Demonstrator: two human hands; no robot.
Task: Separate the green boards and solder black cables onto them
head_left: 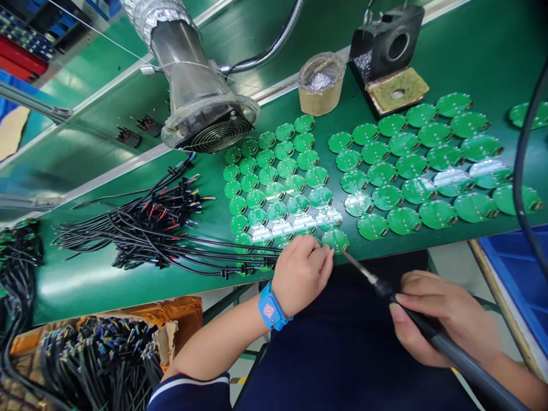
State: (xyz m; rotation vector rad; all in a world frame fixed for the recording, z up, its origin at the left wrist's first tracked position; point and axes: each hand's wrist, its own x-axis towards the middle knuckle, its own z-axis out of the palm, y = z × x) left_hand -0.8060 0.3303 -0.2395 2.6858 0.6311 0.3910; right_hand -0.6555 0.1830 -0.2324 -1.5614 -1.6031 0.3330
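Observation:
My right hand [440, 319] grips a black soldering iron [432, 334] like a pen; its metal tip points at a round green circuit board [335, 240] on the near edge of the green bench [98, 279]. My left hand [302, 271], with a blue wrist strap [269, 308], is closed in a pinch beside that board, pressing a thin black wire [240, 251] against it. Many round green boards lie in two groups: smaller ones [278, 182] in the middle, larger ones [428, 165] to the right.
A bundle of black wires with coloured ends [149, 222] lies left of the boards. A fume extractor duct with fan grille [201, 108] hangs over the bench. Behind are a tan pot of solder bits [322, 83], an iron stand with sponge [391, 57], and a blue bin [522, 279] at right.

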